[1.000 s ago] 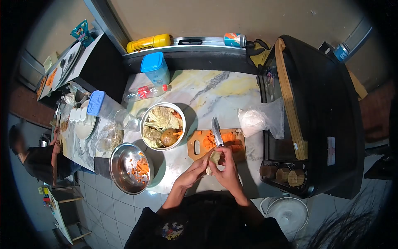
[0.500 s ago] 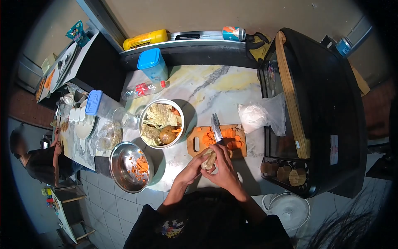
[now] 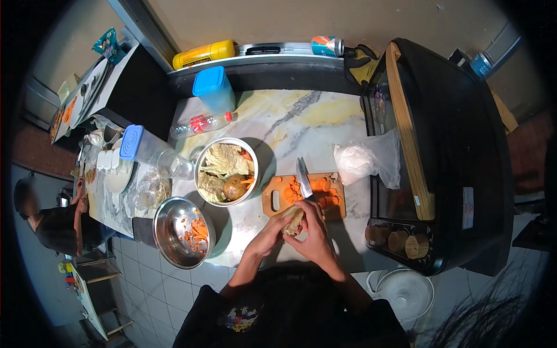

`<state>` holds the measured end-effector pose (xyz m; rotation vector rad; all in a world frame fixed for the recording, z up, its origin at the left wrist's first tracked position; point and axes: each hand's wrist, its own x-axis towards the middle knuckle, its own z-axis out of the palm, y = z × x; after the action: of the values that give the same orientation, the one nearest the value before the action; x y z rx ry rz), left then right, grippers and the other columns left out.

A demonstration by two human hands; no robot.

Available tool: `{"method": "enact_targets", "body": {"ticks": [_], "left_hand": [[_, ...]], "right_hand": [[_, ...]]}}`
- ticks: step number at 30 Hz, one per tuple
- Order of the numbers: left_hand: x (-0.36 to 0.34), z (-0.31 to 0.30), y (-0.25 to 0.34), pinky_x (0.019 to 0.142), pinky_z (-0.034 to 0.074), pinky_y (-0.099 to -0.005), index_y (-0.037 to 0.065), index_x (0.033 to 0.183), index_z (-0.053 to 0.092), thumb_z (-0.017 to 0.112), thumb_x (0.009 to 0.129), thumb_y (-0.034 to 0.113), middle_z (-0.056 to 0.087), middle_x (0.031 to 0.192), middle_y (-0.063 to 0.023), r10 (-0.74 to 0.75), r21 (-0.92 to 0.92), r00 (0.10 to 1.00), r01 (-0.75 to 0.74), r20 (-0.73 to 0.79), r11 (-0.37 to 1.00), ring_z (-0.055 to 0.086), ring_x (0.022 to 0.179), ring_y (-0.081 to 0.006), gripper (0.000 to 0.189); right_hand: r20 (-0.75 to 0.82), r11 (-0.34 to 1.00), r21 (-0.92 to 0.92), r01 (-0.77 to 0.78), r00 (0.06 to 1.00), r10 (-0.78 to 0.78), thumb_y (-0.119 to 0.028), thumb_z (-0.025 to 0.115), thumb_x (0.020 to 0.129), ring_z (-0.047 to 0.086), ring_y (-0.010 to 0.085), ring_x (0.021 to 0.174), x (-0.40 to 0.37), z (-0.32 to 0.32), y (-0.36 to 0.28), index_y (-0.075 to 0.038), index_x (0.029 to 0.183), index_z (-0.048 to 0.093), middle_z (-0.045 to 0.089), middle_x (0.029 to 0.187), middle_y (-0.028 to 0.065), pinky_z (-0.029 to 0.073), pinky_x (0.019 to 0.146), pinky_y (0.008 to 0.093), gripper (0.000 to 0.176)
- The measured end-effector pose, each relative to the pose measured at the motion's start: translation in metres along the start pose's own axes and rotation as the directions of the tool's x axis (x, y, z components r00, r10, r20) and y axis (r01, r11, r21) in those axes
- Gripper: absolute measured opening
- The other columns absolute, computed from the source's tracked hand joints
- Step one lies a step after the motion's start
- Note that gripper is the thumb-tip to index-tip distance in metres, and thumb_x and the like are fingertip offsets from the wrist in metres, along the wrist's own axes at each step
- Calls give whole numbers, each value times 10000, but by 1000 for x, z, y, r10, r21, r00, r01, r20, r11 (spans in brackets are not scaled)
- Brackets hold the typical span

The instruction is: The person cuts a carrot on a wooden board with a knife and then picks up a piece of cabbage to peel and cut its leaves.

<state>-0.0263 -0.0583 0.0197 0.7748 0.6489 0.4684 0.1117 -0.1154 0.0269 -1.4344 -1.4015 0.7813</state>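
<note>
My left hand (image 3: 269,236) grips a pale, partly peeled potato (image 3: 293,220) at the counter's near edge. My right hand (image 3: 314,234) holds a knife (image 3: 303,177) whose blade points away from me, over the potato. Just beyond lies a wooden cutting board (image 3: 276,202) with sliced carrot (image 3: 313,192) on it. To the left of the board stands a white bowl (image 3: 253,163) holding cabbage leaves and a whole potato.
A steel bowl (image 3: 168,226) with carrot peel sits at the near left. A plastic bag (image 3: 364,162) lies right of the board, beside a black oven (image 3: 447,156). Blue-lidded containers (image 3: 212,90), a bottle and a glass stand at the left. Another person (image 3: 52,223) is at far left.
My hands and the potato have shifted slightly left and down the board's near edge; the knife blade stays over the potato. Nothing else on the counter has moved.
</note>
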Motion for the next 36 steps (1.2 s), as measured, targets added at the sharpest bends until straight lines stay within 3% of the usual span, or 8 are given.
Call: {"method": "enact_targets", "body": {"ticks": [4, 14, 17, 20, 22, 29, 31, 36], "left_hand": [[-1, 1, 3, 784, 431, -230, -14, 1269, 489, 460, 993, 233, 589, 1047, -31, 33, 221, 999, -37, 23, 975, 525, 907, -89, 371], [-2, 13, 8, 841, 461, -250, -29, 1299, 442, 484, 999, 229, 576, 1090, -51, 68, 238, 997, -60, -25, 969, 548, 978, -116, 398], [-1, 19, 9, 809, 480, -254, -20, 1256, 424, 498, 996, 229, 570, 1049, -70, 89, 126, 991, -76, -98, 989, 548, 974, -118, 367], [0, 17, 7, 761, 485, -252, 3, 1186, 425, 515, 989, 220, 564, 1012, -83, 65, 223, 992, -39, -110, 974, 560, 926, -120, 307], [5, 12, -4, 716, 485, -256, 1, 1149, 435, 546, 974, 200, 575, 991, -76, 257, 445, 962, -193, -87, 874, 585, 865, -132, 288], [5, 20, 3, 770, 467, -267, -10, 1138, 457, 598, 937, 133, 578, 1009, -88, 221, 544, 966, -116, -132, 831, 537, 910, -111, 285], [5, 24, 4, 715, 492, -322, -39, 1094, 461, 630, 914, 167, 636, 906, -187, 340, 690, 935, -179, -102, 701, 633, 854, -194, 322], [3, 33, 12, 681, 495, -323, -53, 1110, 460, 610, 926, 164, 635, 882, -187, 317, 711, 937, -123, -146, 692, 637, 818, -195, 321]], "right_hand": [[16, 997, 51, -65, 998, 65, -23, 779, 624, 518, 357, 1103, 0, 1, -1, -40, 1322, 404, 476, 1215, 193, 465, 884, 408, 792], [-32, 996, -74, -43, 999, 41, 23, 752, 617, 563, 315, 1033, 0, -2, -4, -22, 1283, 456, 496, 1182, 163, 496, 817, 359, 730], [-48, 998, -67, -4, 999, 1, 21, 748, 621, 563, 328, 1017, 1, -5, -3, -13, 1284, 456, 496, 1197, 178, 481, 834, 362, 725], [-56, 995, -101, 15, 998, -21, 38, 741, 626, 567, 344, 1007, -2, -5, 0, -7, 1291, 452, 496, 1207, 188, 492, 811, 357, 726], [-60, 992, -125, -10, 998, 3, 69, 726, 632, 569, 369, 1020, -4, -2, 6, -3, 1299, 446, 498, 1214, 199, 501, 809, 370, 727], [-76, 984, -180, 9, 997, -23, 107, 708, 631, 559, 398, 1068, -6, -1, 2, 2, 1317, 417, 490, 1241, 219, 496, 856, 398, 753], [-105, 974, -227, 14, 994, -39, 115, 698, 633, 555, 406, 1077, -7, 0, 5, 3, 1327, 391, 494, 1237, 231, 487, 871, 400, 768], [-85, 973, -231, 8, 996, -28, 110, 694, 640, 550, 405, 1088, -11, 1, 6, 8, 1314, 390, 507, 1218, 238, 483, 882, 404, 747]]}}
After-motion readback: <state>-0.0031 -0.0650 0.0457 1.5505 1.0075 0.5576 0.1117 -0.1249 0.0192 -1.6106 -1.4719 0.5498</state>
